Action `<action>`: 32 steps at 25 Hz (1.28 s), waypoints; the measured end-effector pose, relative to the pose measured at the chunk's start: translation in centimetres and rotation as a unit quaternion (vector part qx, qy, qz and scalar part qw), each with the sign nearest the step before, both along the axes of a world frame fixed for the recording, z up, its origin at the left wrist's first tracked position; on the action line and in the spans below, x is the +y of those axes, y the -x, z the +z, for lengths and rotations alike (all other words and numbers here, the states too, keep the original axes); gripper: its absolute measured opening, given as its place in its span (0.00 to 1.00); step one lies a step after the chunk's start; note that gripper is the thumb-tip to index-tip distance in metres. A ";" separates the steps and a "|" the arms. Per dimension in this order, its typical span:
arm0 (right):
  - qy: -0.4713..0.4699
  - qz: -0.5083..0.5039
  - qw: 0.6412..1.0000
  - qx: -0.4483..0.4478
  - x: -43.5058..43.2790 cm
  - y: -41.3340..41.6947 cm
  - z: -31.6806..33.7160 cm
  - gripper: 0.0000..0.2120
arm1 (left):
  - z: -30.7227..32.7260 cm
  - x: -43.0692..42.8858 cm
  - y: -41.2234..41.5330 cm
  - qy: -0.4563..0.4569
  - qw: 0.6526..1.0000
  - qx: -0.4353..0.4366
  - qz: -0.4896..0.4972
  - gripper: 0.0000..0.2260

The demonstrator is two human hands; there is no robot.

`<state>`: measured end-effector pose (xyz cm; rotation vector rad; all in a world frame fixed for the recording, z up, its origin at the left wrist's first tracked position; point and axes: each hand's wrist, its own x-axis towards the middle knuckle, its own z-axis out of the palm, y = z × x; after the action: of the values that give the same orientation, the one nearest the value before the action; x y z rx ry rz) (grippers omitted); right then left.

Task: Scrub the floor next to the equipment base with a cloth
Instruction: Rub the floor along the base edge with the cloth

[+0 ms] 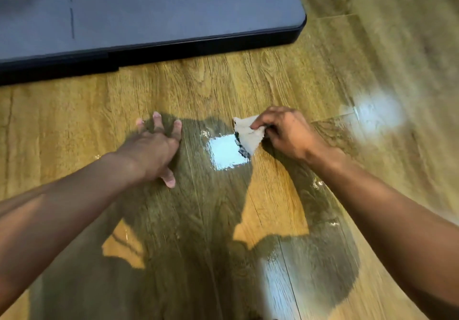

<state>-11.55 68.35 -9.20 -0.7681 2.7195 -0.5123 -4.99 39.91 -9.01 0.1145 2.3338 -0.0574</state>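
A small whitish cloth (246,133) with a dark edge lies bunched on the wooden floor (223,91), just in front of the equipment base. My right hand (285,133) grips the cloth with curled fingers and thumb. My left hand (159,146) rests on the floor to the left of the cloth, fingers spread and straight. The dark grey equipment base (154,14) with its black rim fills the upper left. A bright wet-looking reflection (224,152) shines on the floor between my hands.
The base's rounded corner (299,28) ends at the upper right, with bare plank floor beyond it. A second light glare (375,111) shows on the floor at the right. My own shadow covers the floor near me.
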 end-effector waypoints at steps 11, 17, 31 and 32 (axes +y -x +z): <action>-0.003 0.021 1.000 -0.012 1.6 -7.5 0.3 0.16 | 0.0 -0.2 -0.1 0.006 1.000 0.015 -0.003 0.61; 0.020 -0.004 1.000 -0.001 2.7 -13.5 0.0 0.15 | 0.3 -0.4 -0.3 0.008 1.000 0.018 -0.007 0.61; 0.042 0.034 0.999 -0.002 4.3 -18.0 0.5 0.18 | 0.0 -0.5 0.0 0.012 1.000 0.021 -0.005 0.62; 0.030 0.000 0.999 0.010 3.9 -16.8 0.4 0.17 | 0.0 -0.5 0.1 0.010 1.000 0.022 -0.005 0.62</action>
<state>5.24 72.21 -8.78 -0.7915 2.7338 -0.5929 -5.07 39.42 -9.03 0.1157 2.3759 -0.0895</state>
